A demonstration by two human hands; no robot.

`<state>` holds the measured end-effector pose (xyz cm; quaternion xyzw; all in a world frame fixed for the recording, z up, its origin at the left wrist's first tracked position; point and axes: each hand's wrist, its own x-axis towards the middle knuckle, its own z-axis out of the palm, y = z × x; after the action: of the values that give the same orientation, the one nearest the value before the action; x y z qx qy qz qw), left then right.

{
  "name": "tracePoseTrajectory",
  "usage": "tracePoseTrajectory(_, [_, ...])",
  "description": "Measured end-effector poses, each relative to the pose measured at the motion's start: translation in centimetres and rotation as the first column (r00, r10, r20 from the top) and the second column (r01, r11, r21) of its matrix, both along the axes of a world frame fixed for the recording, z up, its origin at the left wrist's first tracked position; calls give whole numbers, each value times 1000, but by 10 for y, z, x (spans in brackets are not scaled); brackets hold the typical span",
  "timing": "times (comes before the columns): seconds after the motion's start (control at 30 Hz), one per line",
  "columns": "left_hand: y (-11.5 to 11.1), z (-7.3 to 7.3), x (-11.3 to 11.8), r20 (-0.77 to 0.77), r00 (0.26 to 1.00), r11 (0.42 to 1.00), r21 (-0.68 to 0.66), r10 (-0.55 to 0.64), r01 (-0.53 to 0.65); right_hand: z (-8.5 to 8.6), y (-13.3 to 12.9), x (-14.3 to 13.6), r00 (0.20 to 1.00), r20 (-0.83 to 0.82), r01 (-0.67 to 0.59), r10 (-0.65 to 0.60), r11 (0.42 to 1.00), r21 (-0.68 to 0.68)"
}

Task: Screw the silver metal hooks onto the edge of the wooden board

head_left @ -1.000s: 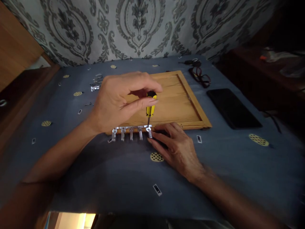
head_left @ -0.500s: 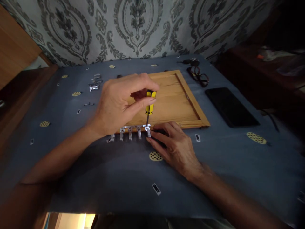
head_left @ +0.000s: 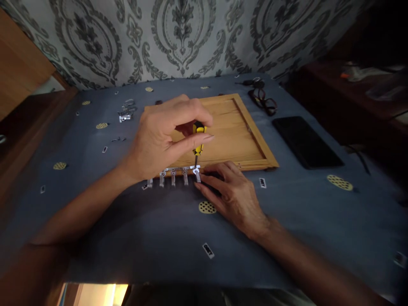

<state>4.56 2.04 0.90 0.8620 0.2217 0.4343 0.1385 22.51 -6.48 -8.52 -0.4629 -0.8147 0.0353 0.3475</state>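
Observation:
Thumb and fingers of my left hand point(head_left: 165, 131) are closed round a yellow and black screwdriver point(head_left: 199, 144), held nearly upright. Its tip meets the right end of a shiny metal hook rail point(head_left: 174, 173). That rail, with several hooks, lies along the near edge of a wooden framed panel point(head_left: 223, 131). At the rail's right end, my right hand point(head_left: 232, 191) rests low on the cloth, its fingers closed against the last hook point(head_left: 197, 176). My left hand hides part of the panel.
More metal hooks point(head_left: 125, 115) and a few screws point(head_left: 119, 139) lie on the left of the blue patterned cloth point(head_left: 127, 246). To the right are a black phone point(head_left: 307, 142), eyeglasses point(head_left: 264, 102) and keys point(head_left: 253, 82). Behind stands a patterned wall point(head_left: 183, 38).
My left fingers have shifted slightly on the screwdriver, and its handle looks turned. The rail and my right hand keep their places on the panel; the whole view has shifted a little.

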Motion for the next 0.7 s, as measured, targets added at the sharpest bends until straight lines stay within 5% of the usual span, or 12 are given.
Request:
tracePoseTrajectory(0.2, [-3,2,3,-3,1000,996,82,-19,19,1,0,0,1000,12,0,0,1000,-6])
tracePoseTrajectory(0.43, [-2,6,-4,-4,989,967,-214,-145,141,2,0,-1,1000,5,9,-8,999,-31])
tracePoseTrajectory(0.7, [-3,-4,2,12,1000,998,-61,-26,27,2,0,-1,1000,23,-4,4,1000,16])
